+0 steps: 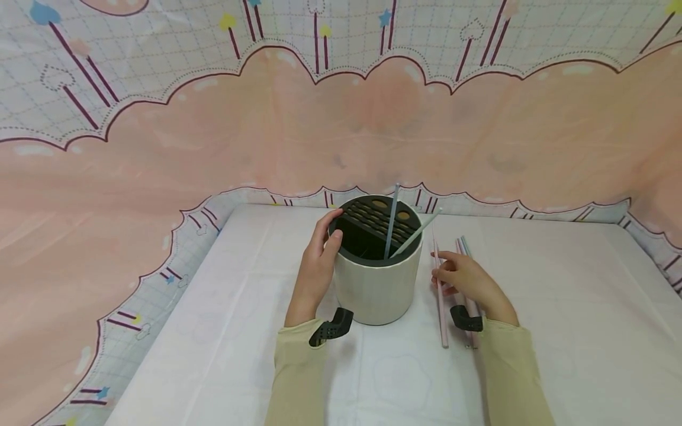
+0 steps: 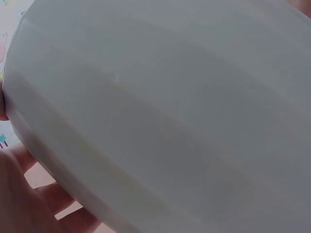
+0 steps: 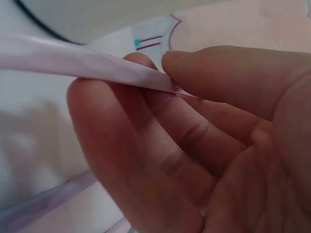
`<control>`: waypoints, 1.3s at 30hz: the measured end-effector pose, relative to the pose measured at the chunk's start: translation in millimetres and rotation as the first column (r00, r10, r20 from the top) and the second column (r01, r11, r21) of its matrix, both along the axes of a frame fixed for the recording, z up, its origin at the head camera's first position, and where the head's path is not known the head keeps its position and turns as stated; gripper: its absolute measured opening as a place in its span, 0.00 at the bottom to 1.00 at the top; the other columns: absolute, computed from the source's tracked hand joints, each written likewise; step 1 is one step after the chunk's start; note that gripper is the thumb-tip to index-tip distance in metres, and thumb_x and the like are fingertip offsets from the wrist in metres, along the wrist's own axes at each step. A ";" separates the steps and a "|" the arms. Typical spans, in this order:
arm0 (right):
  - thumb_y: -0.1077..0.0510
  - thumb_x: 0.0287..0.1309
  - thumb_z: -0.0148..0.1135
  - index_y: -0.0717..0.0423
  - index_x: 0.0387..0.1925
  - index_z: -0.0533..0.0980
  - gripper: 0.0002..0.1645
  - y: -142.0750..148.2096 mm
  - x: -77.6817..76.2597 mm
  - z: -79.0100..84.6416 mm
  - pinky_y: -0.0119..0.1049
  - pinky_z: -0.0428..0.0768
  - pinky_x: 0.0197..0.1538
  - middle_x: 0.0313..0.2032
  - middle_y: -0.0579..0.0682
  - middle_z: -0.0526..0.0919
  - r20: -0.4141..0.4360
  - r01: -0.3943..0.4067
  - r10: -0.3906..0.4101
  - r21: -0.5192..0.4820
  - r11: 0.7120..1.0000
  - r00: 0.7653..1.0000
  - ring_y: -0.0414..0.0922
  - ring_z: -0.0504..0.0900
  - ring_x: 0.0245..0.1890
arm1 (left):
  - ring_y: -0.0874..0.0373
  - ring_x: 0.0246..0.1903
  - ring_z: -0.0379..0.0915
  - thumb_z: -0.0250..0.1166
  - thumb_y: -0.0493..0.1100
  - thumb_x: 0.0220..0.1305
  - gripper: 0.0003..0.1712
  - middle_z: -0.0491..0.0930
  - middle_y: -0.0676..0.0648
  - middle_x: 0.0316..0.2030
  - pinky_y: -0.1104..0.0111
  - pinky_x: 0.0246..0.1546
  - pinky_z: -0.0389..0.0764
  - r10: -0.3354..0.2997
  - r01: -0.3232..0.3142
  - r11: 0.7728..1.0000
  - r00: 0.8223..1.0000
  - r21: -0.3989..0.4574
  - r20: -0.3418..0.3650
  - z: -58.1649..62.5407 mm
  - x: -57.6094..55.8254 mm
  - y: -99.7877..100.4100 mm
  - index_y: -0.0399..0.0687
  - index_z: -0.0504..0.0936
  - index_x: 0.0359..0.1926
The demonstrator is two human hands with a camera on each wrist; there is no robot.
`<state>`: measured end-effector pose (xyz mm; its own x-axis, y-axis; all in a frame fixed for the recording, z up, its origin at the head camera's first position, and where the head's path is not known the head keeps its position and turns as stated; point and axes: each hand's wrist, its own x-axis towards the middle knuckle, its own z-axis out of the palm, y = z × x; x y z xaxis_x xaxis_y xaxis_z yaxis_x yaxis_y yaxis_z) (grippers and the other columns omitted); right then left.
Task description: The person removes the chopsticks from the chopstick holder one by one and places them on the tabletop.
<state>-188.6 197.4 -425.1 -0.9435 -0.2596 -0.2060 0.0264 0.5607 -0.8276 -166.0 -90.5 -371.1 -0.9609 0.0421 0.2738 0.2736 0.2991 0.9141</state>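
Observation:
A round white utensil holder (image 1: 375, 296) with a dark slotted top stands upright. A blue chopstick (image 1: 391, 222) and a pale green chopstick (image 1: 418, 235) lean in its open compartment. My left hand (image 1: 318, 260) grips the holder's left side at the rim; in the left wrist view, fingers (image 2: 53, 199) lie along the white wall (image 2: 160, 111). Right of the holder, my right hand (image 1: 469, 281) pinches a slim, tapering pink chopstick (image 1: 441, 313). The right wrist view shows that chopstick (image 3: 87, 63) between thumb and fingertips.
Several more pink and bluish chopsticks (image 1: 465, 245) lie under and beside my right hand, partly hidden by it. A white cloth (image 1: 224, 355) covers the table. Behind it hangs a peach patterned curtain (image 1: 341, 136).

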 end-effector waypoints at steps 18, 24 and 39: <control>0.58 0.56 0.56 0.62 0.60 0.60 0.31 12.5 0.1 -10.0 0.34 0.73 0.26 0.31 0.52 0.76 0.075 0.102 -0.118 0.190 0.976 0.990 0.44 0.74 0.21 | 0.60 0.63 0.48 0.45 0.59 0.65 0.23 0.56 0.65 0.61 0.52 0.60 0.54 -0.011 0.012 1.000 0.999 0.012 -0.030 3.4 1.5 -0.1 0.73 0.59 0.61; 0.59 0.55 0.57 0.61 0.59 0.62 0.30 15.2 0.9 -11.6 0.35 0.72 0.25 0.30 0.54 0.74 0.059 0.129 -0.145 0.216 0.968 0.988 0.44 0.73 0.21 | 0.59 0.62 0.49 0.44 0.60 0.65 0.23 0.57 0.65 0.61 0.51 0.59 0.54 -0.011 0.011 1.000 1.000 0.004 -0.027 3.1 1.1 0.3 0.73 0.60 0.61; 0.59 0.54 0.58 0.60 0.57 0.65 0.28 12.0 -2.1 -20.7 0.34 0.69 0.25 0.32 0.55 0.72 -0.043 0.166 -0.161 0.318 0.933 0.986 0.46 0.71 0.27 | 0.59 0.62 0.49 0.44 0.58 0.65 0.22 0.57 0.65 0.61 0.52 0.59 0.54 -0.008 0.009 1.000 1.000 0.009 -0.023 1.9 1.5 0.2 0.73 0.60 0.61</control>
